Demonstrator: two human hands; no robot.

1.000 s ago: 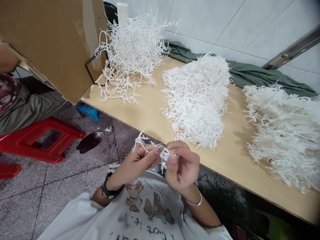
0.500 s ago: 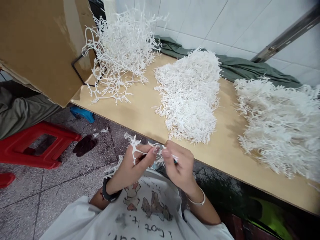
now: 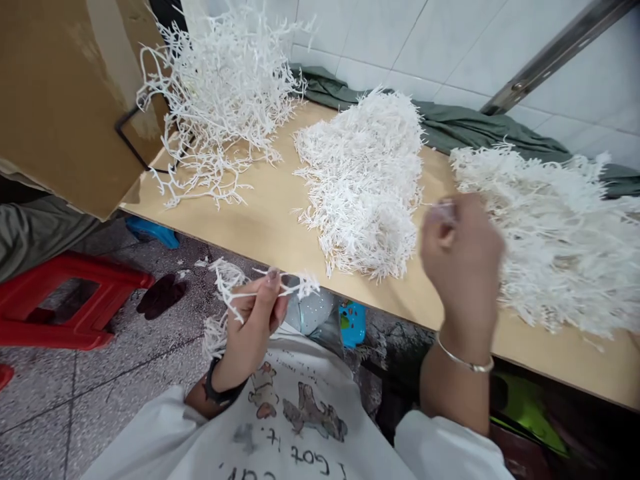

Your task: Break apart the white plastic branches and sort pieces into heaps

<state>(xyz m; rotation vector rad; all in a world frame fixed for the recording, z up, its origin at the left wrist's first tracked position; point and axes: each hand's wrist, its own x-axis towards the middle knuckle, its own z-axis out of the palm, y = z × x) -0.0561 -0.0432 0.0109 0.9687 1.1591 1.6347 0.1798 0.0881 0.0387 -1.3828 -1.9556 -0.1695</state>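
Observation:
My left hand (image 3: 253,327) is in front of my lap, its thumb and fingers pinched round a white branching twig (image 3: 304,285) that looks like plastic. The twig's forked ends stick out on both sides of the fingers. Raised over the table, my right hand (image 3: 463,257) is blurred by motion, its fingers curled closed. Whatever it may hold is hidden, apart from a faint pale bit near the fingertips. It is between the middle heap of fine white sprigs (image 3: 367,180) and the right heap of white sprigs (image 3: 565,240).
A tangled pile of larger white branches (image 3: 225,93) lies at the table's (image 3: 270,207) left end, against a cardboard box (image 3: 60,87). Green cloth (image 3: 450,127) runs along the tiled wall. Below left stands a red stool (image 3: 65,300); a blue item (image 3: 353,323) is under the table edge.
My right hand has left my left hand and moved up and right over the table. My left hand keeps the twig and has shifted slightly left.

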